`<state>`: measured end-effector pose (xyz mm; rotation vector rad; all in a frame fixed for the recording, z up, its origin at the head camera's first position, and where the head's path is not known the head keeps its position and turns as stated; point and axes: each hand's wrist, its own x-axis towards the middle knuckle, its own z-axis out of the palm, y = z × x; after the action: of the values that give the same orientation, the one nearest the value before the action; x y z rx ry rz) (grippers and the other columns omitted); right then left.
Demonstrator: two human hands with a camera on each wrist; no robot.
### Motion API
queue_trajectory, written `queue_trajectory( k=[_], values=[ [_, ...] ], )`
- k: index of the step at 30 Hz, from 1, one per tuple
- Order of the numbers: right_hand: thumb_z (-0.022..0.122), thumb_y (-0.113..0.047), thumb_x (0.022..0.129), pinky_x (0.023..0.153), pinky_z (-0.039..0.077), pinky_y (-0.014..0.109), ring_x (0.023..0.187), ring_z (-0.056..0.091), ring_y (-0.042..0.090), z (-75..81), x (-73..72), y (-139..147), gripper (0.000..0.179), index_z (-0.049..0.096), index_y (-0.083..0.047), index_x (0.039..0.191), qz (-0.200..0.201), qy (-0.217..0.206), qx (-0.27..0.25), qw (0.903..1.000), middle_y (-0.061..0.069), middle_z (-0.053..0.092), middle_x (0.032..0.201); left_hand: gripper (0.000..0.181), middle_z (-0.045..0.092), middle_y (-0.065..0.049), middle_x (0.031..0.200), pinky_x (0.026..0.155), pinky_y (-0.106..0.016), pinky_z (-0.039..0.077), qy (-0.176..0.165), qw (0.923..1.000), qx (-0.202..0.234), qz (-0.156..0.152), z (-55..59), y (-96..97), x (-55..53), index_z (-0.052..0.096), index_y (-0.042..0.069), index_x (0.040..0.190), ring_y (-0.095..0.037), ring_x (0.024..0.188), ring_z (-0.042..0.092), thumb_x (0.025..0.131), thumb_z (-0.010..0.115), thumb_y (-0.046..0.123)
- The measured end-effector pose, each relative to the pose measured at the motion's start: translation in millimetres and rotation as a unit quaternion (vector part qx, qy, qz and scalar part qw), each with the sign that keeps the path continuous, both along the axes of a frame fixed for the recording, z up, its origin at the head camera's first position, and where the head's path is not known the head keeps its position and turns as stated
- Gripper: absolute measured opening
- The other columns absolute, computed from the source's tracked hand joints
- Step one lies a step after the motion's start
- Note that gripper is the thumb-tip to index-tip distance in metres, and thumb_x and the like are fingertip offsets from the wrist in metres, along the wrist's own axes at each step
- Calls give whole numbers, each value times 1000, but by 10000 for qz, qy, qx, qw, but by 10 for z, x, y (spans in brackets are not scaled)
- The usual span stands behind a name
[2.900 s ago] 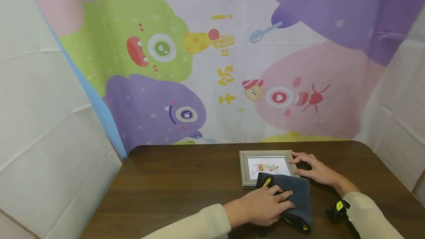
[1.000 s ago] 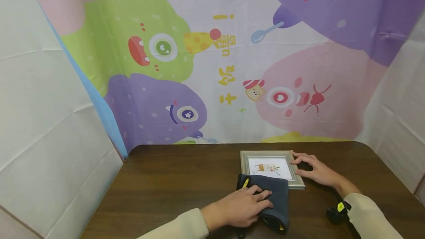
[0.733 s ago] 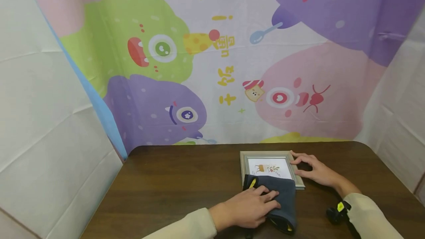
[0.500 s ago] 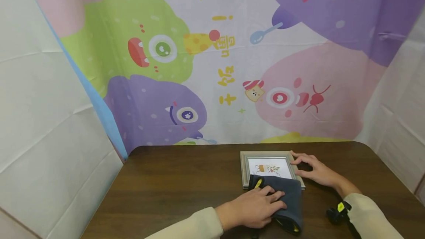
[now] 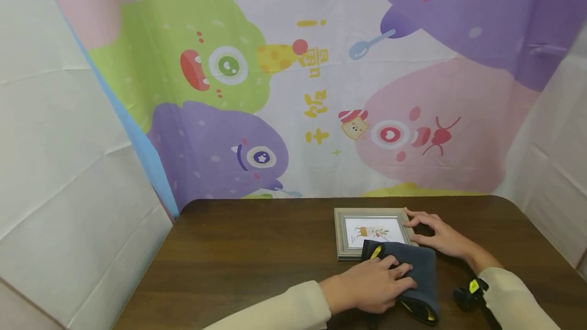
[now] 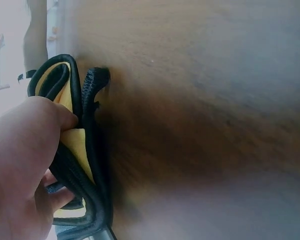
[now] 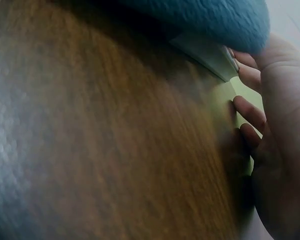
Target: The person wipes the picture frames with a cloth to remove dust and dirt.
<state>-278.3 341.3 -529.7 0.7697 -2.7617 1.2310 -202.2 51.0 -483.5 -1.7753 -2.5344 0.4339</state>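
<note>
A framed picture (image 5: 340, 233) lies face up near the table's far edge, its pale frame around a small plant print. My left hand (image 5: 373, 281) grips a folded grey cloth (image 5: 424, 269) with black edging and yellow inner side. The cloth overlaps the near part of the picture frame in the head view. Thumb and fingers pinch the cloth's folds (image 6: 77, 150) in the left wrist view. My right hand (image 5: 445, 237) holds the frame's right side, fingers at the far corner and thumb lower down. In the right wrist view the cloth (image 7: 225, 22) hangs close to that hand.
The dark wooden table (image 5: 238, 258) has rounded far corners. Behind it hangs a cartoon-printed curtain (image 5: 321, 167), with pale panels (image 5: 82, 208) on both sides. A black wrist device (image 5: 470, 294) with a yellow mark sits at the right sleeve.
The left hand and cloth shifted left along the frame's near side, then slid back right, now covering its near right corner. The right hand and frame stay in place.
</note>
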Motion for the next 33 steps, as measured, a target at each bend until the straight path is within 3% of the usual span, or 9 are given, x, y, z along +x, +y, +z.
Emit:
queue_trajectory(
  k=[4,11,16,26,33],
  values=[
    [80,-13,103,107,35,85,147,41,57,6,-2,14,25,77,-15,127,26,-175,-86,9998,37,45,172,54,46,9,179,106,-18,54,27,10000,-26,4,-41,61,-20,47,38,168,-7,143,56,115,59,47],
    [80,-14,103,107,38,83,148,42,55,25,15,21,25,77,-16,128,49,-161,-61,9998,15,46,176,55,44,9,181,109,-19,55,69,10000,-55,-16,-46,49,-26,46,38,169,-7,145,56,116,59,47],
    [81,-13,102,106,39,84,146,43,54,39,15,3,26,77,-15,128,-8,-165,18,9999,34,46,173,55,46,8,180,107,-19,56,76,9999,74,-105,-61,-10,-27,48,38,169,-8,146,57,115,60,45],
    [82,-17,103,107,39,82,145,43,53,-6,-9,21,24,78,-17,126,-88,-147,50,9998,36,46,172,57,47,6,179,105,-21,57,-149,9994,284,-106,-51,-201,-15,49,36,168,-10,142,59,114,64,45],
    [83,-17,101,108,38,82,145,44,54,-4,-17,17,24,78,-18,125,-123,-178,67,9997,35,47,173,57,51,3,177,106,-23,58,-214,9984,531,-9,-87,-476,4,53,35,165,-12,141,60,111,70,44]
  ],
)
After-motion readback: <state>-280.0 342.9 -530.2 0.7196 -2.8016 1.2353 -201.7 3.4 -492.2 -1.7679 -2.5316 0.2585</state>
